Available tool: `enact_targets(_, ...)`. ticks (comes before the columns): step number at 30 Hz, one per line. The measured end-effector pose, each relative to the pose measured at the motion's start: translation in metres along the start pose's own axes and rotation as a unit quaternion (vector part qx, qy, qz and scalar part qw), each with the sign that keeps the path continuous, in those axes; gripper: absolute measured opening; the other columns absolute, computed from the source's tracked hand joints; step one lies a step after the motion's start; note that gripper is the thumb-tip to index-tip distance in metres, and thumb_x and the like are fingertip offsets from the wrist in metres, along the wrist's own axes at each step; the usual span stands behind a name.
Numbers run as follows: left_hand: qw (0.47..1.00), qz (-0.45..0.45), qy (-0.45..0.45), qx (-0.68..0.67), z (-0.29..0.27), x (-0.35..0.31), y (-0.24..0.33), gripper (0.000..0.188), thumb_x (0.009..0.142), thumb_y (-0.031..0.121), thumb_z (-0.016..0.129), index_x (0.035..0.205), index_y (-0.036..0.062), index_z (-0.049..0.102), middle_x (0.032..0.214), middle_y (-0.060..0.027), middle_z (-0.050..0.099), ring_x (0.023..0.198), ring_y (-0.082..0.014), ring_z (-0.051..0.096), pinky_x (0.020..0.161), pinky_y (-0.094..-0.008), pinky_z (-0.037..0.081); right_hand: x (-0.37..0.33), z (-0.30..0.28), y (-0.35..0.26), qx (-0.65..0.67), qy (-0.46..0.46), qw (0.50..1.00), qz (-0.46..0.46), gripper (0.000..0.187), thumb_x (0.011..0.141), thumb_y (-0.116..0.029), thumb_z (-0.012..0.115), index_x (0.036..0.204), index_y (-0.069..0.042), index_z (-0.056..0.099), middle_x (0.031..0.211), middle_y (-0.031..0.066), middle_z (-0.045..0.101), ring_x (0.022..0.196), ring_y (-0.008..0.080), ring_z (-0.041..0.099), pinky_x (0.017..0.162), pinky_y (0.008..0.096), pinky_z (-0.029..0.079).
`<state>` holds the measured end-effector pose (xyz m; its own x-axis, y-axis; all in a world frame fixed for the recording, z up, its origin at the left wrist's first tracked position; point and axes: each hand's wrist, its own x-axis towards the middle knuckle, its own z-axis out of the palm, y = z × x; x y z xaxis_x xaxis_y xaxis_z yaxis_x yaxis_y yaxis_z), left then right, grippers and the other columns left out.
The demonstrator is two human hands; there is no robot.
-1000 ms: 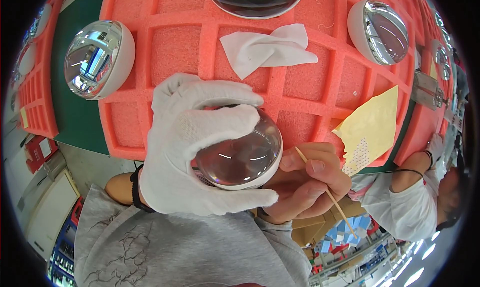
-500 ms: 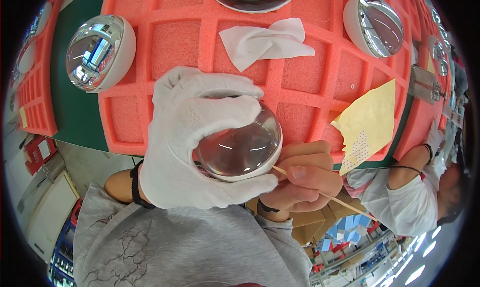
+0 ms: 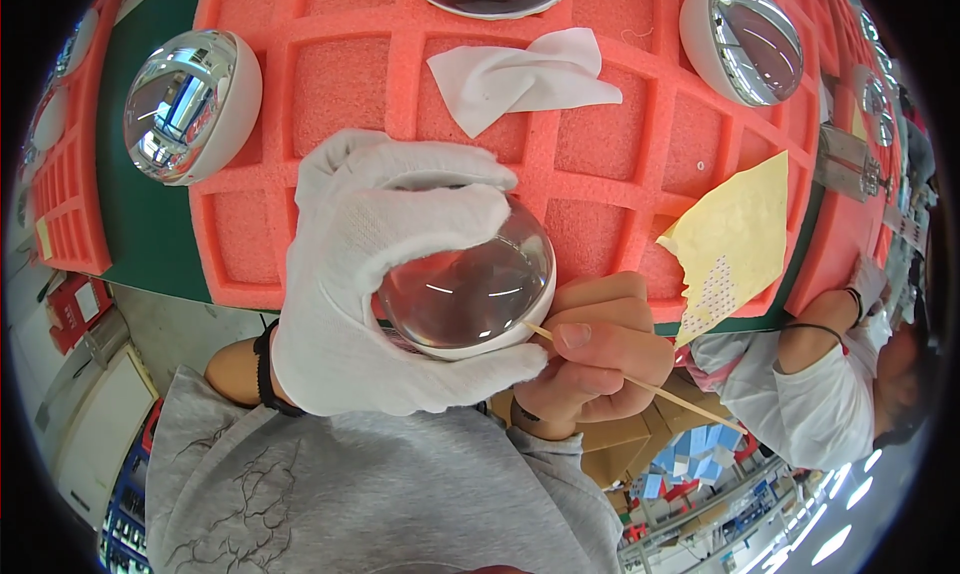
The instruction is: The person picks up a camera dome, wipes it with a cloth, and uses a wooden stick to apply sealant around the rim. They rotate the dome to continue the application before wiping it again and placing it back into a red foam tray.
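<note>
My left hand (image 3: 370, 244), in a white glove, curls its fingers and thumb round a clear glass lens (image 3: 460, 294) with a pale rim. Bare, my right hand (image 3: 605, 349) pinches a thin wooden stick (image 3: 690, 406). The stick's tip meets the lens's lower right rim, where the curved glass joins the pale edge. Below the lens, the gloved thumb reaches almost to my right fingers. Glove and fingers hide the lens's left side.
Red foam trays (image 3: 340, 84) with square pockets cover a green table (image 3: 150, 214). Domed lenses stand at the left (image 3: 190, 109), top and right (image 3: 745, 44). A white cloth (image 3: 525, 79) and torn yellow paper (image 3: 735, 239) lie on the foam. A co-worker's arm (image 3: 810, 359) is at right.
Both hands and the lens have shifted slightly left in the picture, as has the tray. The stick's tip has moved a little left along the lens rim.
</note>
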<state>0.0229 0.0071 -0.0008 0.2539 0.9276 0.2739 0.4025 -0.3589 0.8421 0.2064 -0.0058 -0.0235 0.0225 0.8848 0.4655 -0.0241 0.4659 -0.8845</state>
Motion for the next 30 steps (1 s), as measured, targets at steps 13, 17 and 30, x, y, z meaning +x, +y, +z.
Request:
enact_targets(13,1.0,0.008,0.02,0.001,0.0034,-0.0002,-0.0025,0.084,0.057,0.013,0.094,0.127,0.0131,0.047,0.118,-0.022,0.065,0.097,-0.0278,0.06,0.084,-0.0388,0.043,-0.0005,0.0011,0.0038,0.04,0.002,0.999,-0.024,0.019,0.096,-0.017,0.067,0.095,0.003,0.066,0.076,0.0099,0.068,0.062,0.0201,0.059,0.05,0.028,0.046)
enact_targets(17,1.0,0.012,0.024,0.0,0.0062,0.0,-0.0037,0.084,0.058,0.012,0.094,0.127,0.013,0.046,0.118,-0.0221,0.065,0.097,-0.0279,0.06,0.083,-0.0387,0.043,-0.002,-0.0024,0.0037,0.03,-0.012,0.999,-0.029,0.018,0.096,-0.015,0.066,0.095,0.003,0.066,0.074,0.0098,0.068,0.059,0.0201,0.059,0.05,0.0281,0.047)
enact_targets(30,1.0,0.004,-0.009,-0.016,-0.0011,-0.0008,-0.0038,0.088,0.059,0.026,0.095,0.132,0.0115,0.047,0.123,-0.0252,0.062,0.101,-0.0288,0.059,0.085,-0.039,0.045,-0.0028,0.0019,0.0036,-0.001,0.026,0.999,-0.021,0.015,0.095,-0.01,0.067,0.096,0.005,0.065,0.075,0.0114,0.069,0.059,0.0209,0.061,0.052,0.0278,0.049)
